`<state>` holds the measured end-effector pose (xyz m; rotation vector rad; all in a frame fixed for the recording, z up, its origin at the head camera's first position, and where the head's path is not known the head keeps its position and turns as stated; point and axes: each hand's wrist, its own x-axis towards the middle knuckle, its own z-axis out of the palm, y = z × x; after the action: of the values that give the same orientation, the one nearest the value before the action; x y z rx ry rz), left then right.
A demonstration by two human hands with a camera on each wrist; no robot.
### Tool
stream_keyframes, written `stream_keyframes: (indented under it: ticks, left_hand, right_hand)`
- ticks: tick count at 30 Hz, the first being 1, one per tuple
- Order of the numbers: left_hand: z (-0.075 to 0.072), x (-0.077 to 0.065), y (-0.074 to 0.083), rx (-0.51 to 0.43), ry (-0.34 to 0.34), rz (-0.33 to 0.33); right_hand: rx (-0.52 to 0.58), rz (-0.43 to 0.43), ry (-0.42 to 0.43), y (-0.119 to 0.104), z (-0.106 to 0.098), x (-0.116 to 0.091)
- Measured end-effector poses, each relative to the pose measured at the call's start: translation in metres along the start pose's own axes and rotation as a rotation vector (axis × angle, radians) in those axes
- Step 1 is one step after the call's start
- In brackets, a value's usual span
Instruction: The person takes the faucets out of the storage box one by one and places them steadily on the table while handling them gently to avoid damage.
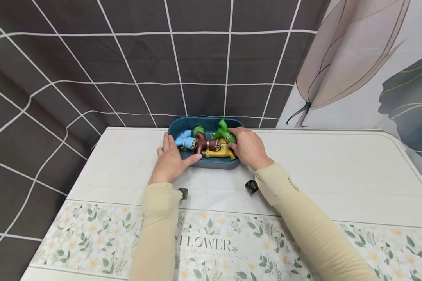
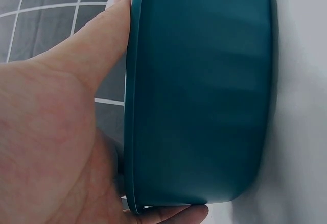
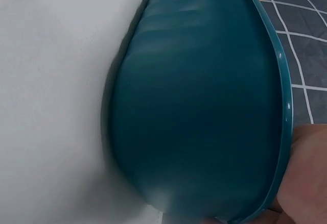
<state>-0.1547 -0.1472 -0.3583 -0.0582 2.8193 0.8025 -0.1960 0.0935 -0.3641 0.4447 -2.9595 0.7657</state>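
Teal plastic, smooth and round-cornered: the tub (image 1: 218, 164) is set on a white tabletop (image 1: 323, 175), its left end touched by the spread left hand (image 1: 169, 163). Inside, a glossy green tap (image 1: 223, 128) is pinched by the right hand (image 1: 249, 147), near the ribbed-knobbed blue tap (image 1: 185, 141), maroon tap (image 1: 201, 143) and yellow tap (image 1: 219, 153).

Left grip (image 2: 51, 127) against teal tub (image 2: 202, 91)

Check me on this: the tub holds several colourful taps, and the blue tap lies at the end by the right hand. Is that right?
Not quite: the tub does hold several colourful taps, but the blue tap lies at the end by the left hand, as the head view shows.
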Motion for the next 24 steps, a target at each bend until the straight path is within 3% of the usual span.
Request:
stream_keyframes:
  ticks: [24]
  left_hand:
    - [-0.0008,-0.0011,0.0016,0.01,-0.006,-0.011]
  right_hand:
    - [0.009,-0.071,0.016,-0.0001,0.0006,-0.0033]
